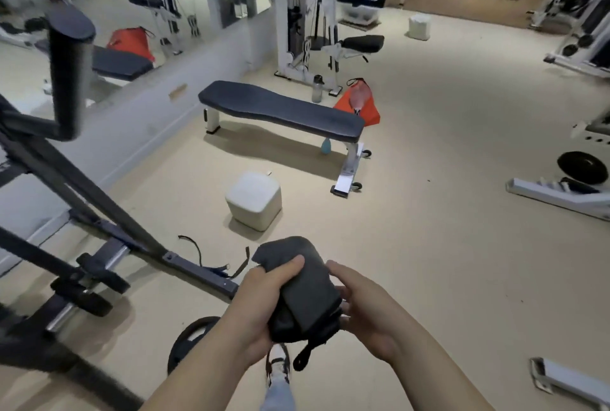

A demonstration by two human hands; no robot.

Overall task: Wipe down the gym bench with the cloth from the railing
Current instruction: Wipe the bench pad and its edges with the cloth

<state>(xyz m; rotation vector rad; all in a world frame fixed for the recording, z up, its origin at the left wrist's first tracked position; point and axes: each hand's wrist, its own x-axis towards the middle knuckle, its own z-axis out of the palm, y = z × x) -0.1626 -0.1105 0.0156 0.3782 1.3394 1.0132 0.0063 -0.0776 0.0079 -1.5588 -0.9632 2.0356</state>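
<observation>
A dark grey folded cloth (305, 288) sits between both my hands low in the middle of the view. My left hand (260, 308) grips its left side with the thumb curled over the top. My right hand (366, 308) holds the right side with fingers wrapped under it. A black strap end hangs below the cloth. The flat gym bench (280, 110), with black padding on a white frame, stands some way ahead on the beige floor, well apart from my hands.
A black machine frame (82, 186) with an upright padded post fills the left. A white cube stool (254, 199) stands between me and the bench. A weight plate (188, 341) lies by my foot. An orange bag (359, 103) and a bottle (317, 88) sit behind the bench.
</observation>
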